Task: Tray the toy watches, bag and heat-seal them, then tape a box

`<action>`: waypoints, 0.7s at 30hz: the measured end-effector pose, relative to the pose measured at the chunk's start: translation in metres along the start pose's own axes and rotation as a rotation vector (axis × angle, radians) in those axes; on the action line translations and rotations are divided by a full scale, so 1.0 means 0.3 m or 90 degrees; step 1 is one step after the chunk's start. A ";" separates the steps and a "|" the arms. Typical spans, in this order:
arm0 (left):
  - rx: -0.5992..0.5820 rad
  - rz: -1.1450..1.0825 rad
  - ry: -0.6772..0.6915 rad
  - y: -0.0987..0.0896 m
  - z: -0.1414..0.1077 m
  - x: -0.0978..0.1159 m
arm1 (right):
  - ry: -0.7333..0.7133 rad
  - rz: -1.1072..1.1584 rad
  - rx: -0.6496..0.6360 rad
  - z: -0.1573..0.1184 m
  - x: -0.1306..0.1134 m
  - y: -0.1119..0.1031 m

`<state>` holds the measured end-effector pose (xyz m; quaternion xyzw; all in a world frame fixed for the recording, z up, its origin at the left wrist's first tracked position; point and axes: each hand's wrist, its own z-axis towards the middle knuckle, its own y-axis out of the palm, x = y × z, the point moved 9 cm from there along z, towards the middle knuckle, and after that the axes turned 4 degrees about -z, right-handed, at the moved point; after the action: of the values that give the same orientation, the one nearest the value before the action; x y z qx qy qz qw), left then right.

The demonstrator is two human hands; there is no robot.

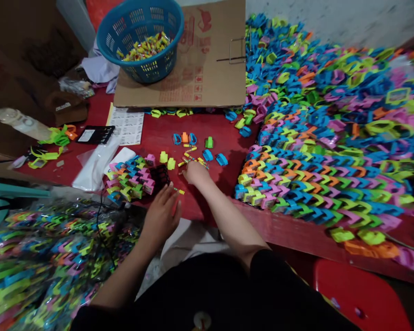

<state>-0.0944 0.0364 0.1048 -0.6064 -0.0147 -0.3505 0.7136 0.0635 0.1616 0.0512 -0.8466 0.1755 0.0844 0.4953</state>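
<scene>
My right hand [196, 173] reaches over several small yellow-ended tubes [202, 162] on the red table. Its fingers are bent together at the tubes, and what they hold, if anything, is hidden. My left hand [161, 210] lies beside a black slotted rack [161, 175], fingers stretched out and thumb apart. Near its fingertips is one loose yellow-ended tube [181, 191]. Left of the rack stands a packed block of colourful plastic toy watches [130, 180]. Loose watches lie around the tubes: two yellow ones [167, 160], a green one [209, 142] and several blue ones [221, 159].
A blue basket [141, 69] of yellow pieces stands on a cardboard box [207, 87] at the back. Rows of watches [307, 184] and a loose heap [290, 64] fill the right side. Bagged watches [55, 248] lie below left; a red stool [359, 299] is below right.
</scene>
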 end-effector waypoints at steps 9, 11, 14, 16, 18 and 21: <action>-0.174 0.102 -0.103 -0.188 0.479 -0.385 | -0.010 -0.057 0.120 -0.010 0.022 -0.004; -0.282 0.019 -0.069 -0.124 0.494 -0.426 | -0.034 -0.085 0.185 -0.029 0.031 -0.007; -0.334 -0.047 -0.066 -0.088 0.484 -0.459 | -0.026 -0.082 0.220 -0.059 0.065 0.010; -0.330 -0.033 -0.064 -0.083 0.480 -0.463 | 0.008 -0.062 0.205 -0.068 0.099 0.029; -0.329 -0.001 -0.059 -0.079 0.479 -0.458 | 0.043 -0.036 0.205 -0.070 0.140 0.039; -0.336 0.040 -0.044 -0.070 0.481 -0.445 | 0.067 0.064 0.279 -0.065 0.211 0.026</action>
<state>-0.1476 0.2267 0.1012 -0.7830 0.0717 -0.2991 0.5407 0.1183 0.1277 0.0344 -0.7120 0.2576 0.0244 0.6527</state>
